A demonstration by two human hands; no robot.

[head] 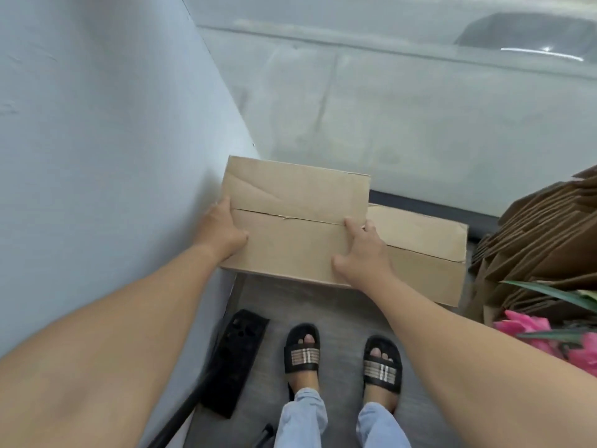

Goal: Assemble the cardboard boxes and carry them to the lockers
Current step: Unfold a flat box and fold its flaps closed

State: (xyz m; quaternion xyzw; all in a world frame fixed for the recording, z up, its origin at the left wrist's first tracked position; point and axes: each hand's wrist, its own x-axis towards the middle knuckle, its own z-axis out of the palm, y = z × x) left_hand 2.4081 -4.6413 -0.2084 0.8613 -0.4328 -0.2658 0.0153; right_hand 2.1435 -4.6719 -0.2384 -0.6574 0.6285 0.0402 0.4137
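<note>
An assembled brown cardboard box [290,221] with its top flaps closed is in front of me, above the floor. My left hand [223,229] grips its left side, thumb on top and fingers hidden beyond the edge. My right hand [361,250] rests on the box's top right corner with fingers spread. A second closed cardboard box [426,253] lies lower, on the floor, just right of the first and partly under it.
A white wall panel [106,156] runs close along the left. A stack of flat cardboard [542,240] and pink artificial flowers [533,328] stand at the right. A black object [235,360] lies on the grey floor beside my sandalled feet [342,360]. A frosted glass wall [403,108] is ahead.
</note>
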